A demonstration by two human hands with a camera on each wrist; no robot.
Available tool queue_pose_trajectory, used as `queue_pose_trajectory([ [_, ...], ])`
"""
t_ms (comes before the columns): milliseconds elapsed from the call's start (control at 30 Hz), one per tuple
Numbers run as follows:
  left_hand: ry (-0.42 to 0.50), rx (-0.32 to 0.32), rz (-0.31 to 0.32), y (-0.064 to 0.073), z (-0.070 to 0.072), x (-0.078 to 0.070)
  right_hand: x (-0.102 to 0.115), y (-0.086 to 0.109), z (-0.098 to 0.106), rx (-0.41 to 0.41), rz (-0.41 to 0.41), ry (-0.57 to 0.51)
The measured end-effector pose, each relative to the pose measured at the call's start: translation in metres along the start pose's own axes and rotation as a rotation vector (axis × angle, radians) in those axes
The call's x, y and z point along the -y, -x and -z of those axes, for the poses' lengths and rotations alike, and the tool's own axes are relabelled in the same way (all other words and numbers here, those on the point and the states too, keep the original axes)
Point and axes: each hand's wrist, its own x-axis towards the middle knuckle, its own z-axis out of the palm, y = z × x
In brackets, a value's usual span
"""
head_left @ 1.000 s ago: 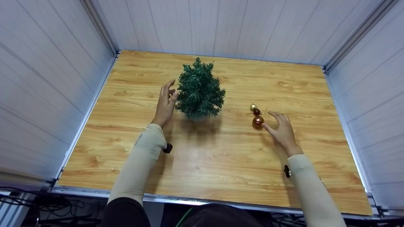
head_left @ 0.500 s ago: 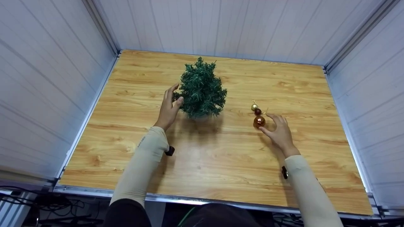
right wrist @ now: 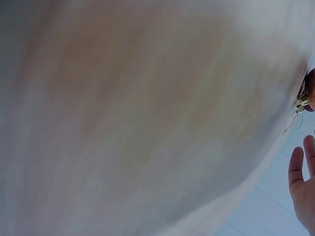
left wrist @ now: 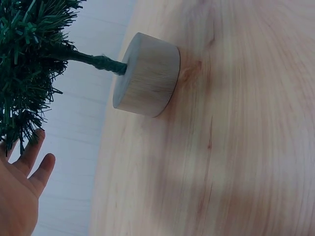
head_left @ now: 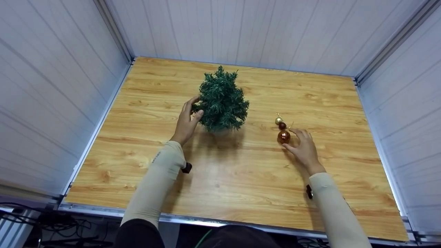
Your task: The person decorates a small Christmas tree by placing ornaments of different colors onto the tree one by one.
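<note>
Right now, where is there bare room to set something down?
Free on the table: far right corner by the walls; strip between tree and ornaments; near middle between the sleeves. Crowded: tree's left edge, by the left hand; the ornaments, by the right hand.

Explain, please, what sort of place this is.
Probably an enclosed workstation or test booth: a wood-grained table with pale panel walls on three sides, and dark cables beyond its near edge.
</note>
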Motion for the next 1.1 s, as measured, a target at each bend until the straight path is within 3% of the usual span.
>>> queue_pose_trajectory([
  [400,0.025,0.004,0.007,-0.001,-0.003,0.001,-0.001,-0.001,0.002,0.016,0.010,0.023],
  [467,0.029,0.006,0.018,0.001,-0.001,-0.007,-0.001,-0.002,0.002,0.014,0.015,0.021],
  [633,0.018,0.003,0.022,0.002,-0.001,-0.004,-0.001,-0.003,-0.001,0.021,0.017,0.031],
  [700,0.011,-0.007,0.015,0.000,-0.002,0.006,0.000,-0.004,-0.002,0.029,0.026,0.034],
  [1100,0.027,-0.012,-0.008,-0.005,-0.002,0.005,0.003,-0.007,-0.007,0.035,0.017,0.042],
])
